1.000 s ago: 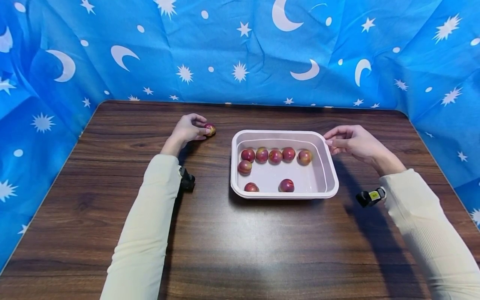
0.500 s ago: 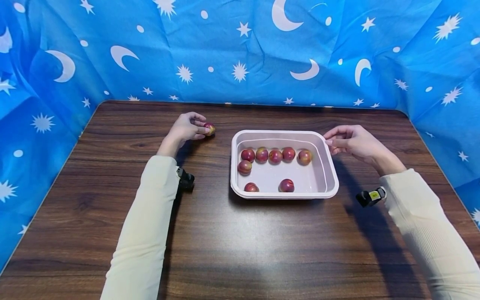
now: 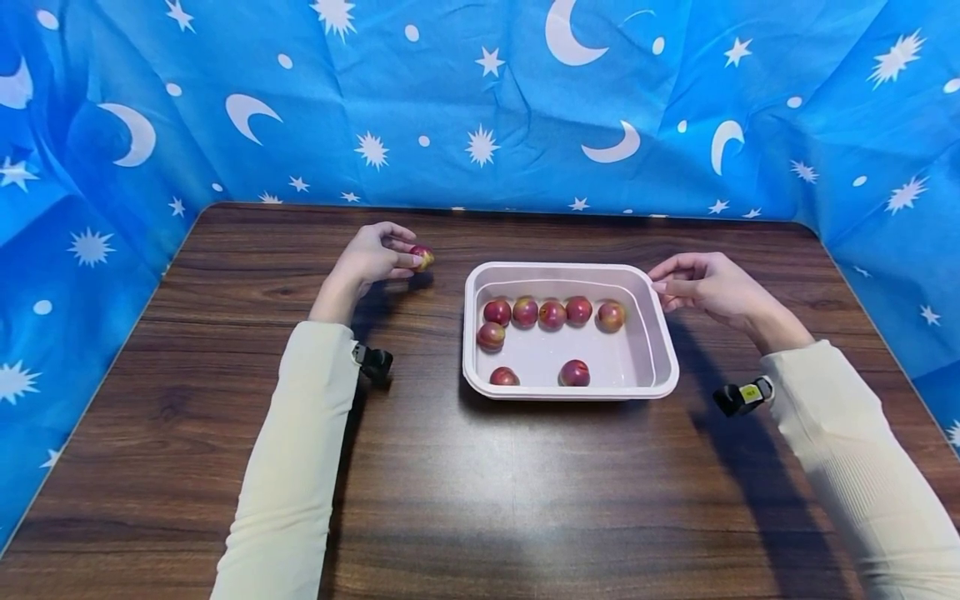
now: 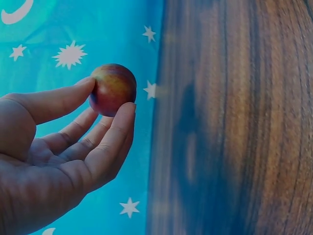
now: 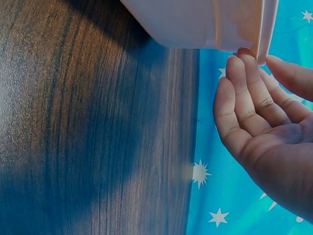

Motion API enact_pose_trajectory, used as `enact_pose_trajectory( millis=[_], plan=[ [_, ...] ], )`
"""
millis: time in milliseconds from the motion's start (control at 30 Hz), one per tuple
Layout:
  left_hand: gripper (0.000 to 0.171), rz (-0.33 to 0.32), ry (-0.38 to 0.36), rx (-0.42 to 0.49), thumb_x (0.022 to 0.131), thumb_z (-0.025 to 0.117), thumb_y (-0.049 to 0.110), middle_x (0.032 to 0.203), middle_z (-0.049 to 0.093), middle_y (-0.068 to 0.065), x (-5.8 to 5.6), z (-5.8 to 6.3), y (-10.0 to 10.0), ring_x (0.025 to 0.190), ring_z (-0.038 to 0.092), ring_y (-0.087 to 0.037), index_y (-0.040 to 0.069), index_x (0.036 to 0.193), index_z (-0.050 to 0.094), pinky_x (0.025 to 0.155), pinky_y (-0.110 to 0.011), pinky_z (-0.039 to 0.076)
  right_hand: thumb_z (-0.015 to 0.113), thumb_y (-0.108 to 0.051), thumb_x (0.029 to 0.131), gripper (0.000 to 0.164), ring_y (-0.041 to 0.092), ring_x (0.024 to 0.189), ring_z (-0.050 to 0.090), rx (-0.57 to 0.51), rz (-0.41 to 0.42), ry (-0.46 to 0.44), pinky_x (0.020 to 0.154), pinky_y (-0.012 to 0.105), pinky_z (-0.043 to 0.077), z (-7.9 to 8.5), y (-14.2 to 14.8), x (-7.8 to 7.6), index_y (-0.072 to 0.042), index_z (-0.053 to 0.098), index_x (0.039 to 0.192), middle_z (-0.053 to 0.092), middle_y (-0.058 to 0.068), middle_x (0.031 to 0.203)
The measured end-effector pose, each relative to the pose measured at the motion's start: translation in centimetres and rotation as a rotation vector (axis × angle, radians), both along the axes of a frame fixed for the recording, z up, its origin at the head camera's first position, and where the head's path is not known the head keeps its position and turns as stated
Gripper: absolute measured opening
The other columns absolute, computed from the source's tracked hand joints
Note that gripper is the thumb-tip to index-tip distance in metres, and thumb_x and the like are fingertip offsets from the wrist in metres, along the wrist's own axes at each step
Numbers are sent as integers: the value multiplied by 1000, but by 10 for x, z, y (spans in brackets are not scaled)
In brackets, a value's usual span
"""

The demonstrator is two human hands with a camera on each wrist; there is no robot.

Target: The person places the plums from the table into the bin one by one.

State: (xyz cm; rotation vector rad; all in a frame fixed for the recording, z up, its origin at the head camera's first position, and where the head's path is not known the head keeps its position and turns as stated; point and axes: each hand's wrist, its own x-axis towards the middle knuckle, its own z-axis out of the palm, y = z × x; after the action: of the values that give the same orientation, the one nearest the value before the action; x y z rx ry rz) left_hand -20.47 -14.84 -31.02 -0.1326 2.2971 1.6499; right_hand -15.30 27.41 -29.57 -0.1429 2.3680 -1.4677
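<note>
Between thumb and fingertips my left hand [image 3: 372, 255] pinches a red-and-yellow plum [image 4: 113, 90], left of the container and toward the back of the table. A shadow lies on the wood just beneath that plum. My right hand [image 3: 703, 285] grips the rim of a white plastic container [image 3: 570, 391] at its back right corner, thumb on the outside of the lip and fingers under it in the right wrist view. Inside the container several plums [image 3: 552, 314] line the back and left, and one plum [image 3: 574, 372] sits near the front wall.
The dark wooden table [image 3: 495, 508] carries the container near its middle. Behind and beside it hangs a blue cloth [image 3: 420, 100] with white moons and stars. A black wrist camera [image 3: 372, 362] juts from the left sleeve, another camera [image 3: 738, 397] from the right.
The plum in my left hand has risen slightly, with its shadow now showing apart below it. My right hand and the container have kept their places.
</note>
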Motion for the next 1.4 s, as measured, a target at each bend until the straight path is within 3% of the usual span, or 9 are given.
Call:
enact_pose_trajectory(
  millis=[900,1133,1400],
  plan=[
    [39,36,27,75,86,57,-5,119,48,-19,37,24,3,102,54,-28,-2,123,44,89,-41,46,55,-5,91,21,22,69,61,-1,-2,1,67,33,55,1,-1,1,8,56,107,65,4,83],
    [39,31,52,71,86,59,-4,117,50,-19,43,29,6,97,56,-26,-2,122,46,75,-28,53,55,-6,91,22,23,70,62,9,-3,0,66,32,55,1,0,1,7,56,108,65,4,83],
    [38,17,76,48,86,60,-1,116,51,-19,49,33,8,94,57,-25,-2,121,46,75,-30,53,55,-6,91,22,23,70,62,10,5,10,67,33,55,2,-1,1,8,56,107,65,4,83]
  ],
)
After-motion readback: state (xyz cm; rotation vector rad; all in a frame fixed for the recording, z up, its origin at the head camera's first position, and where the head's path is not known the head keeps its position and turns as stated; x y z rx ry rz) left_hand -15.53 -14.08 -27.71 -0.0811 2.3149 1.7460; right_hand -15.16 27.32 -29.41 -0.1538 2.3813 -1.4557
